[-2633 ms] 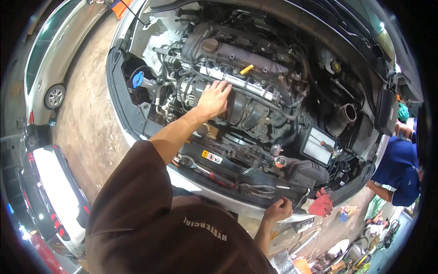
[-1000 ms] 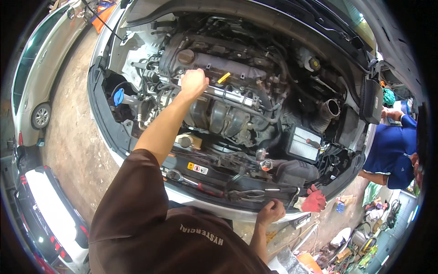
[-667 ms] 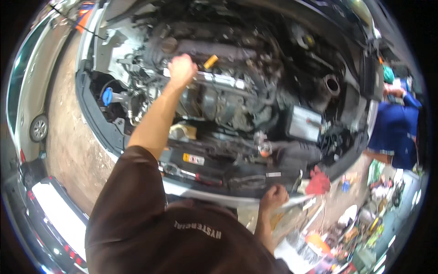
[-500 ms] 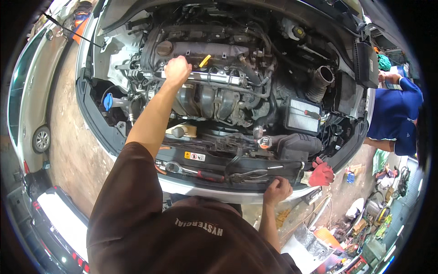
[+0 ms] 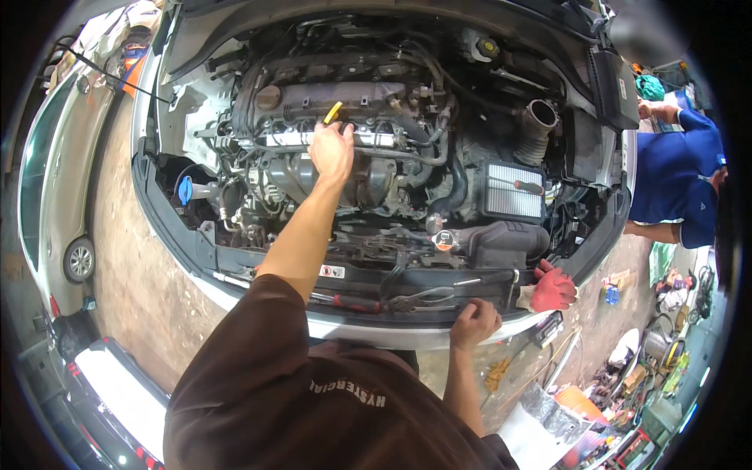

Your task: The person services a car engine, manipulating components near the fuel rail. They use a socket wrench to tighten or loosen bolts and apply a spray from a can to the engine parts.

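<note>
My left hand (image 5: pixel 333 153) reaches over the engine (image 5: pixel 313 98), at the silver rail (image 5: pixel 290 139) just below the yellow dipstick handle (image 5: pixel 334 111). Its fingers bend down round a small dark part by the rail; what they grip is hidden. My right hand (image 5: pixel 475 323) rests at the car's front edge with fingers curled in, and I cannot make out anything in it. Beside it lie pliers (image 5: pixel 423 300), a red-handled screwdriver (image 5: pixel 356 303) and a slim metal tool (image 5: pixel 468 282). A red and white work glove (image 5: pixel 551 290) lies to its right.
An air filter (image 5: pixel 509 192) with a screwdriver (image 5: pixel 529 187) on it sits right of the engine, below an open intake hose (image 5: pixel 540 116). A person in blue (image 5: pixel 674 176) stands at the right. Parked cars (image 5: pixel 66 196) are at the left; clutter (image 5: pixel 642 368) covers the lower right.
My left hand has moved right along the rail, from under the oil cap to the dipstick handle. The view has shifted slightly. My right hand stays at the front edge.
</note>
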The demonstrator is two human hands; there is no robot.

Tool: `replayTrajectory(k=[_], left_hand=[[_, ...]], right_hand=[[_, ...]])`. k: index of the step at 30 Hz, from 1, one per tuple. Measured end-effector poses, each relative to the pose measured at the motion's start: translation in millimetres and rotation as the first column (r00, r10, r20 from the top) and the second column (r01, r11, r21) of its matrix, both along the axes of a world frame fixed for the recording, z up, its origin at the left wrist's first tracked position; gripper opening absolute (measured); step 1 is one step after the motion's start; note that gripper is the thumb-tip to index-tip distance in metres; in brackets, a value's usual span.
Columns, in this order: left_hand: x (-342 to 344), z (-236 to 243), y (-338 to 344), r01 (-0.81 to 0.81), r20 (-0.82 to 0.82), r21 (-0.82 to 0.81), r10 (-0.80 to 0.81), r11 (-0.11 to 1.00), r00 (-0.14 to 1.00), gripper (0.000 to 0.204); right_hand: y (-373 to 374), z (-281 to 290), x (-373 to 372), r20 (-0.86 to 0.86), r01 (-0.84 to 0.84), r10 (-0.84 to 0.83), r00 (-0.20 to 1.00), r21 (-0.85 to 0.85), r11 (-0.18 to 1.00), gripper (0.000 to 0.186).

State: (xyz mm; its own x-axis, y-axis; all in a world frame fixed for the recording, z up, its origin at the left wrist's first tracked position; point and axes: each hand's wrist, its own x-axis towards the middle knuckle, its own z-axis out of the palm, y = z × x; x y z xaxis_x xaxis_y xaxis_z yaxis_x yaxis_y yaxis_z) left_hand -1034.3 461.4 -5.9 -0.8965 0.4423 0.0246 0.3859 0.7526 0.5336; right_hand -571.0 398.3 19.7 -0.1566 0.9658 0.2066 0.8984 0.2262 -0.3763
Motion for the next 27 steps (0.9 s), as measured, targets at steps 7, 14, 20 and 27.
replayTrajectory(k=[7,14,20,27], left_hand=[[12.2,-23.9,28.2,-0.245,-0.073,-0.028,0.243,0.969,0.967,0.031],[17.8,-26.6,34.3,-0.274,-0.118,-0.047,0.267,0.960,0.956,0.038],[57.0,7.1,47.4,0.010,-0.236,-0.034,-0.017,0.999,0.972,0.039],[38.8,-1.0,77.7,0.142,-0.113,-0.215,-0.169,0.966,0.979,0.032]], right_hand=[[1.3,0.2,2.1,0.019,-0.010,0.010,1.000,0.011,1.000,0.013],[1.0,0.1,3.2,-0.027,-0.005,0.005,1.000,-0.007,1.000,0.012],[4.2,1.2,4.8,-0.057,-0.017,0.018,0.998,0.030,0.999,0.010],[3.0,-3.0,9.9,-0.051,-0.023,0.025,0.998,0.038,0.999,0.011]])
